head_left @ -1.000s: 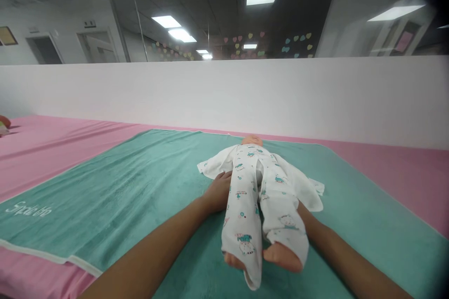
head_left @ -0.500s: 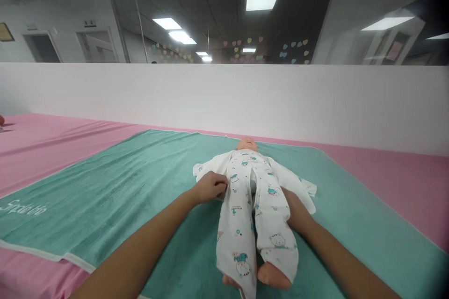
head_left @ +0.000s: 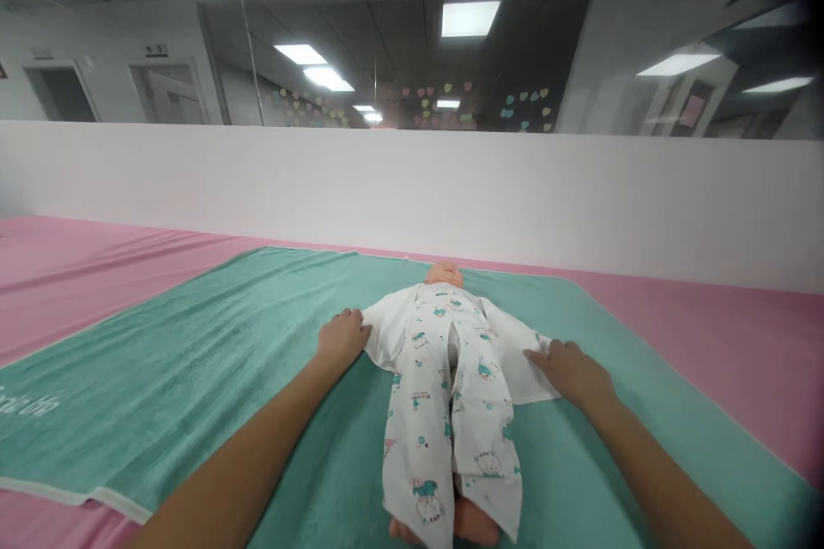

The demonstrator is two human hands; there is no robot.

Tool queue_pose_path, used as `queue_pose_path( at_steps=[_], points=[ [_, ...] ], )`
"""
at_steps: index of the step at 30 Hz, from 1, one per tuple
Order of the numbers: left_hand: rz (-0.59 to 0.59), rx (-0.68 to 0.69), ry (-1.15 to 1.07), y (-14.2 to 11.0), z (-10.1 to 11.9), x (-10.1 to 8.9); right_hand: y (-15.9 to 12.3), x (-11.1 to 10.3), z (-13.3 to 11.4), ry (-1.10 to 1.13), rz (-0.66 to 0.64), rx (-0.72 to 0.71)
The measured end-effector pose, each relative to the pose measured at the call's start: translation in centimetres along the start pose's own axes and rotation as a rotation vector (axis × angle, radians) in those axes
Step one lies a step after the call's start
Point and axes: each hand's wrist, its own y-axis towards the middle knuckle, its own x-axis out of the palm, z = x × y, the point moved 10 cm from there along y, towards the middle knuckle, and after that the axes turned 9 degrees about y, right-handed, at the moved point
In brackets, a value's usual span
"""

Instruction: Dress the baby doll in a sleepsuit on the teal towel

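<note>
A baby doll (head_left: 444,274) lies on its back on a teal towel (head_left: 193,377), with its head at the far end and its feet toward me. It wears a white printed sleepsuit (head_left: 451,420) with teal figures, and the legs are spread flat. Plain white side flaps of the garment fan out at the chest. My left hand (head_left: 341,339) lies flat with its fingertips at the edge of the left flap (head_left: 386,339). My right hand (head_left: 570,373) rests its fingers on the right flap (head_left: 524,364). Neither hand visibly grips the cloth.
The towel lies on a wide pink mat (head_left: 701,343), with white lettering near the towel's left edge. A low white partition (head_left: 412,197) runs behind the mat. Above it, a glass panel (head_left: 412,43) reflects ceiling lights and coloured paper hearts.
Both hands have moved outward from beside the doll's legs to the side flaps. The view has tilted up, so the doll sits lower in the frame and its feet are near the bottom edge.
</note>
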Motion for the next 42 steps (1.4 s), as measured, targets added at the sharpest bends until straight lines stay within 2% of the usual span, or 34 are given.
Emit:
queue_pose_path(
  at_steps=[2, 4, 7, 9, 11, 13, 14, 16, 17, 18, 19, 20, 23, 24, 26, 29, 33, 35, 37, 40, 42],
  points=[
    [0.024, 0.017, -0.019, -0.2, 0.5, -0.4, 0.1, 0.9, -0.4, 0.039, -0.071, -0.045],
    [0.068, 0.012, -0.11, -0.6, 1.0, -1.7, 0.2, 1.5, -0.8, 0.102, -0.104, -0.081],
    [0.162, 0.021, -0.366, -1.4, 2.8, -5.2, 0.5, 1.0, -0.7, 0.267, -0.026, -0.117],
    [0.211, 0.035, -0.53, -2.3, 4.8, -8.0, 0.6, 0.5, -0.1, 0.518, -0.004, -0.101],
    [0.219, 0.095, -0.617, -3.4, 8.0, -10.4, 0.5, 0.3, 0.6, 0.885, -0.045, -0.057],
    [0.154, 0.26, -0.602, -4.8, 12.7, -11.7, 0.1, 0.3, 0.8, 1.238, -0.108, -0.021],
    [0.086, 0.381, -0.559, -5.7, 15.4, -11.6, 0.0, 0.3, 0.7, 1.37, -0.139, -0.013],
    [-0.113, 0.634, -0.47, -7.6, 20.3, -10.2, -0.3, 0.4, 0.3, 1.529, -0.216, 0.01],
    [-0.207, 0.711, -0.47, -8.2, 21.7, -9.3, -0.4, 0.6, -0.1, 1.576, -0.263, 0.012],
    [-0.262, 0.728, -0.51, -8.1, 22.3, -8.7, -0.5, 0.7, -0.6, 1.606, -0.314, 0.003],
    [-0.255, 0.684, -0.582, -7.2, 22.1, -8.5, -0.6, 0.8, -1.1, 1.628, -0.353, -0.015],
    [-0.188, 0.589, -0.661, -5.7, 21.0, -8.7, -0.6, 0.8, -1.6, 1.637, -0.378, -0.042],
    [0.154, 0.208, -0.736, -1.1, 15.2, -9.3, -0.6, 0.6, -2.6, 1.608, -0.362, -0.118],
    [0.21, 0.121, -0.713, -0.1, 13.7, -9.0, -0.6, 0.6, -2.8, 1.594, -0.337, -0.129],
    [0.208, 0.054, -0.685, 1.4, 12.4, -7.6, -0.6, 0.7, -3.3, 1.581, -0.301, -0.137],
    [0.118, 0.161, -0.727, 2.3, 13.5, -5.5, -0.7, 0.8, -4.6, 1.58, -0.29, -0.146],
    [0.044, 0.374, -0.742, 2.2, 15.8, -4.3, -0.3, 0.0, -7.8, 1.575, -0.322, -0.151],
    [0.06, 0.426, -0.734, 2.2, 16.1, -4.1, -0.3, -0.8, -10.5, 1.544, -0.324, -0.168],
    [0.086, 0.463, -0.74, 2.4, 16.1, -4.0, -1.2, -1.8, -14.1, 1.433, -0.349, -0.254],
    [0.092, 0.487, -0.76, 2.7, 16.0, -3.6, -4.3, -3.1, -20.0, 1.145, -0.398, -0.479],
    [0.093, 0.495, -0.766, 2.6, 16.0, -3.6, -6.4, -3.6, -22.2, 0.973, -0.429, -0.574]
  ],
)
